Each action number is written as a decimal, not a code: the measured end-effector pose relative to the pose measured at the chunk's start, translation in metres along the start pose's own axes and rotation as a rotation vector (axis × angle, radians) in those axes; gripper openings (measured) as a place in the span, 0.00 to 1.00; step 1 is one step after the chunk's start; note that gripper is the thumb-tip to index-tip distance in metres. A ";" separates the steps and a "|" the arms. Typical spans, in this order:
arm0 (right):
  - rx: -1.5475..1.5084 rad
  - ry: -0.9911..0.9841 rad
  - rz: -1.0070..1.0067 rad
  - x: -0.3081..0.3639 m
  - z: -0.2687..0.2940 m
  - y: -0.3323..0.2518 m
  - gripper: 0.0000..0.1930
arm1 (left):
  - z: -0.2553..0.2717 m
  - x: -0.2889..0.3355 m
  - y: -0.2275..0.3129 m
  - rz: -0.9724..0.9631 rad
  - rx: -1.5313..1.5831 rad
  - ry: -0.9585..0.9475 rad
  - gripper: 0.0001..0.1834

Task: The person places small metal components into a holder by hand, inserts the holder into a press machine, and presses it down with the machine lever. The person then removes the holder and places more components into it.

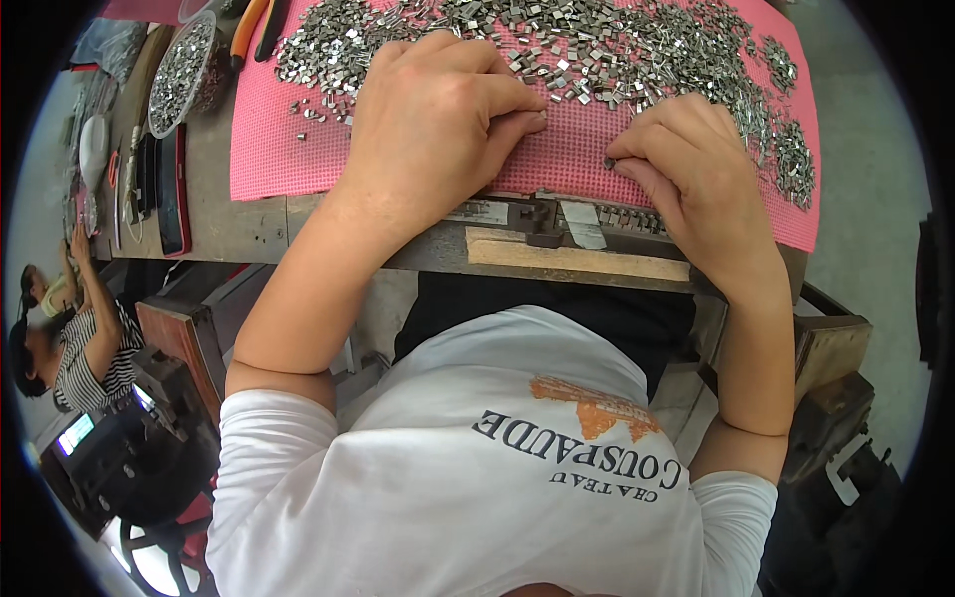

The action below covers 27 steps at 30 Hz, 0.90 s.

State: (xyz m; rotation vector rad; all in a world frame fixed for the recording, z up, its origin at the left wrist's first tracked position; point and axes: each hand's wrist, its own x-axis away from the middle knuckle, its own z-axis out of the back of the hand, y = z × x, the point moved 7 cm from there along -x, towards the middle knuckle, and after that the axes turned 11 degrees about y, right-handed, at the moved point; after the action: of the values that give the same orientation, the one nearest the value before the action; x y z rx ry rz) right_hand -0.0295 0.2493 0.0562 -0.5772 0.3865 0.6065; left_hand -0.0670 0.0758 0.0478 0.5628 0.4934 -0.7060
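Note:
My left hand (428, 129) is over the pink mesh mat (288, 159), thumb and forefinger pinched together. Whatever lies between those fingertips is too small to make out. To its right, my right hand (691, 164) pinches a small dark metal piece (610, 163) just above the mat. Beyond both hands spreads a loose heap of small silvery metal pieces (567, 50), some blocky and some thin like pins. Below the hands, along the bench's near edge, runs a metal fixture (542, 221) with a row of small parts (637, 221) toward its right end.
A clear plastic tub (184, 75) of metal pieces stands at the far left. Near it lie pliers (261, 35) with orange and black handles. A dark flat case with a red edge (174, 189) rests on the bench. Another person (90, 348) works at the left.

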 end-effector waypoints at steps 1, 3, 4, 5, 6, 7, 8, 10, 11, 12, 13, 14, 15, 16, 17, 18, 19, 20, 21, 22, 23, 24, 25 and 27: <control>-0.006 0.000 -0.001 0.000 -0.001 0.000 0.07 | 0.000 0.000 -0.001 0.000 0.002 -0.002 0.09; 0.011 -0.015 -0.003 0.001 -0.001 0.000 0.07 | 0.000 -0.001 0.000 -0.046 0.003 -0.016 0.08; 0.028 -0.030 -0.003 0.002 -0.001 0.000 0.07 | 0.000 -0.002 0.001 -0.046 0.003 -0.018 0.08; 0.027 -0.030 -0.005 0.001 -0.001 0.000 0.07 | 0.001 -0.004 0.004 -0.086 -0.024 -0.005 0.07; 0.035 -0.025 0.007 0.001 -0.001 -0.002 0.06 | 0.002 -0.005 0.007 -0.125 -0.051 0.008 0.06; 0.044 -0.020 0.017 0.001 -0.001 -0.003 0.06 | 0.001 -0.004 0.008 -0.126 -0.048 0.004 0.06; 0.043 -0.020 0.012 0.001 -0.001 -0.003 0.06 | 0.002 -0.004 0.009 -0.145 -0.069 0.016 0.06; 0.063 -0.010 0.060 0.000 -0.003 -0.006 0.06 | 0.002 -0.004 0.012 -0.166 -0.084 0.023 0.06; 0.064 -0.010 0.052 0.000 -0.003 -0.005 0.06 | 0.003 -0.004 0.011 -0.143 -0.072 0.026 0.06; 0.061 -0.018 0.059 0.000 -0.003 -0.006 0.06 | 0.004 -0.004 0.010 -0.120 -0.060 0.028 0.06; 0.059 -0.026 0.066 0.000 -0.003 -0.007 0.07 | 0.004 -0.004 0.008 -0.105 -0.045 0.039 0.06; 0.063 -0.026 0.059 0.001 -0.001 -0.006 0.07 | 0.005 -0.003 0.010 -0.109 -0.039 0.036 0.06; 0.043 0.003 0.050 0.002 0.002 -0.005 0.07 | 0.008 -0.002 0.010 -0.069 -0.057 0.040 0.07; 0.021 0.031 0.041 0.003 0.005 -0.004 0.07 | 0.011 -0.001 0.011 -0.028 -0.076 0.042 0.07; 0.023 0.030 0.035 0.007 0.009 -0.004 0.07 | 0.014 0.000 0.014 -0.034 -0.045 0.061 0.07; 0.029 0.076 -0.007 0.012 0.017 -0.001 0.08 | 0.016 0.000 0.020 -0.036 -0.040 0.057 0.07; 0.035 0.121 -0.047 0.017 0.025 0.002 0.08 | 0.017 0.000 0.023 0.016 0.013 0.041 0.07; 0.052 0.112 -0.070 0.023 0.031 0.002 0.09 | 0.017 0.001 0.027 0.068 0.065 0.025 0.07; 0.053 0.112 -0.076 0.030 0.034 0.000 0.09 | 0.016 0.001 0.034 0.080 0.110 0.033 0.06; 0.037 0.138 -0.130 0.037 0.037 0.000 0.08 | 0.015 0.001 0.042 0.072 0.147 0.036 0.06; 0.022 0.165 -0.184 0.043 0.040 0.001 0.08 | 0.013 0.002 0.049 0.063 0.184 0.038 0.06; 0.022 0.168 -0.190 0.048 0.041 -0.003 0.08 | 0.010 0.004 0.056 0.054 0.194 0.029 0.07; 0.013 0.143 -0.222 0.053 0.040 -0.005 0.08 | 0.006 0.005 0.062 0.052 0.198 0.024 0.07; 0.002 0.127 -0.226 0.058 0.035 -0.008 0.09 | 0.000 0.007 0.073 0.040 0.225 0.057 0.09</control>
State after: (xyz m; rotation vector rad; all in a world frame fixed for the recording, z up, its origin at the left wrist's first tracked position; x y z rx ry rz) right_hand 0.0260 0.2898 0.0577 -0.6490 0.4343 0.3532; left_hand -0.0099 0.1184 0.0659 0.8037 0.4568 -0.7136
